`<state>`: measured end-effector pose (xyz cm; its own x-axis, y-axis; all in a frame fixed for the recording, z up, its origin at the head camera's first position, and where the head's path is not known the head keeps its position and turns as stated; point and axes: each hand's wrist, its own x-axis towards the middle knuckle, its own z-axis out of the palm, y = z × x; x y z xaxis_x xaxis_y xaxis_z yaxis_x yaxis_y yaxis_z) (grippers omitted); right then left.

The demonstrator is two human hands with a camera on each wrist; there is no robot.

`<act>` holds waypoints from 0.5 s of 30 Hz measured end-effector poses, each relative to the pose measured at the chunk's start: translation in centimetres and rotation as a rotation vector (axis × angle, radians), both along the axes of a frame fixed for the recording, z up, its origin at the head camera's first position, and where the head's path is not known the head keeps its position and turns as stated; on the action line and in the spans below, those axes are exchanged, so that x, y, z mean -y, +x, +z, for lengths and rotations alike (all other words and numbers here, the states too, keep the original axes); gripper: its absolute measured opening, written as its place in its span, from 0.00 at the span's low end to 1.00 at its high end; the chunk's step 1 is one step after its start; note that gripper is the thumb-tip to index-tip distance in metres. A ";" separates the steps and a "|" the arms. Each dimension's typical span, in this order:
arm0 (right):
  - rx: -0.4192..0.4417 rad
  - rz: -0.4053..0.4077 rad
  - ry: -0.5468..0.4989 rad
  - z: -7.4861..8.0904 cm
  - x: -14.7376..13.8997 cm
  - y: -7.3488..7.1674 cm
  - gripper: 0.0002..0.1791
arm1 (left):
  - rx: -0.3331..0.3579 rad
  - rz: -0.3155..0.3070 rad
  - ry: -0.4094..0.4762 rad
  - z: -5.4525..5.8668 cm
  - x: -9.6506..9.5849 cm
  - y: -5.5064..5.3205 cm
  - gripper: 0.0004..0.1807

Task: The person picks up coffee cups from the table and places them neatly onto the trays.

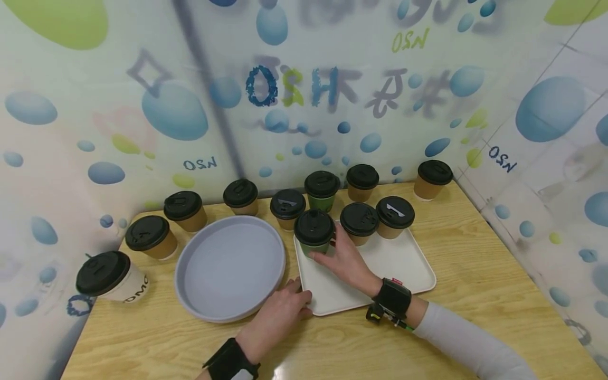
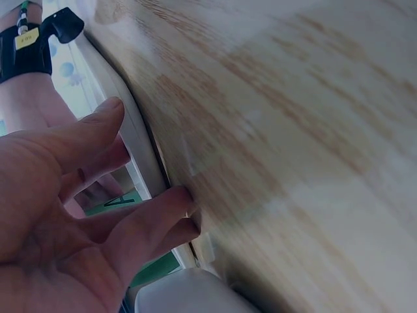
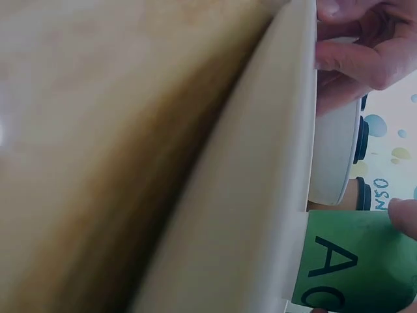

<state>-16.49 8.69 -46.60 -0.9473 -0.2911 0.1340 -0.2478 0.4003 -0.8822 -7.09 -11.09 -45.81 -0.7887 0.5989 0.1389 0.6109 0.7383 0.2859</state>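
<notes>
My right hand [image 1: 349,264] grips a green paper cup [image 1: 314,248] with a black lid at the back left corner of a white rectangular tray [image 1: 399,274]. Large dark letters show on this green cup [image 3: 352,261] in the right wrist view. Whether its base touches the tray is unclear. At the tray's near left corner, my left hand [image 1: 280,311] touches the edge with loosely bent fingers [image 2: 163,208]. Two brown cups with black lids, one [image 1: 359,221] beside the green cup and another [image 1: 395,216] farther right, stand along the tray's back side.
A round grey-blue tray [image 1: 233,269] lies left of the white one. Around it stand several lidded brown cups and a white cup [image 1: 128,285] with lettering. Behind the white tray are another green cup [image 1: 321,200] and brown cups; one [image 1: 429,182] stands at the back right.
</notes>
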 end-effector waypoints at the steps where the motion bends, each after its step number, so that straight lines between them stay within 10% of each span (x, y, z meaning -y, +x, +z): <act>1: 0.006 0.000 0.000 0.0 -0.1 0.1 0.48 | -0.005 -0.002 0.005 0.0 0.0 0.0 0.12; 15: 0.068 0.045 0.095 2.4 -4.8 5.0 0.44 | 0.018 -0.001 -0.001 -0.1 0.1 0.0 0.12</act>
<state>-11.49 13.53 -44.17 -0.9389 -0.3420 0.0393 -0.2081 0.4727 -0.8563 -7.10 -11.15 -45.89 -0.7903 0.6001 0.1240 0.6066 0.7377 0.2962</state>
